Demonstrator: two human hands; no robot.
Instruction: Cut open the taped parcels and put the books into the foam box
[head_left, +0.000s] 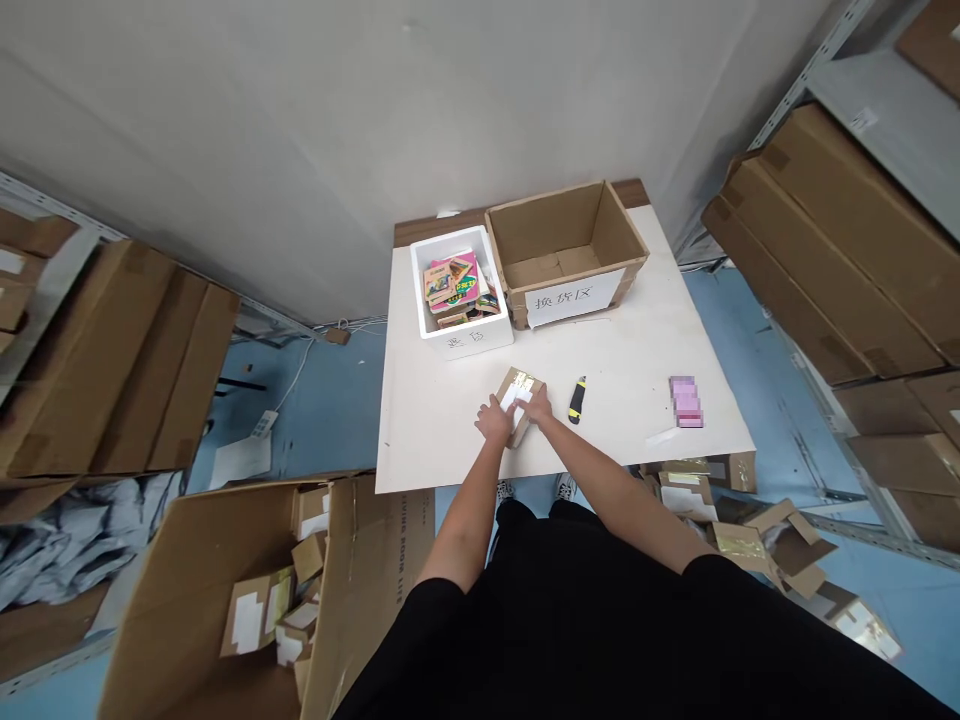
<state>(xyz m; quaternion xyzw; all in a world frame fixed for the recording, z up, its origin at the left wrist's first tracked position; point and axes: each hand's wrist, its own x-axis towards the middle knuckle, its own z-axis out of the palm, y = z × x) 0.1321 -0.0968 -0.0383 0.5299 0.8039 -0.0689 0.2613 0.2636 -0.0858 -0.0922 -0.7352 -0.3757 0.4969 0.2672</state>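
A small brown cardboard box [517,384] with a white label and shiny tape on its top lies near the front edge of the white table. My left hand [493,419] grips its left side, some fingers spread along that edge. From the right, my right hand [535,404] holds the box, with fingertips over the label. Whether those fingertips pinch any of the label is too small to tell. Just right of the box lies a black and yellow utility knife [577,400], touched by neither hand.
Behind stand a white foam bin [466,346] of colourful boxes and books and a larger open carton [630,268] with a handwritten sign. A pink blurred item [685,402] lies at right. A big carton [352,560] of parcels stands lower left; opened boxes [795,550] litter the floor at right.
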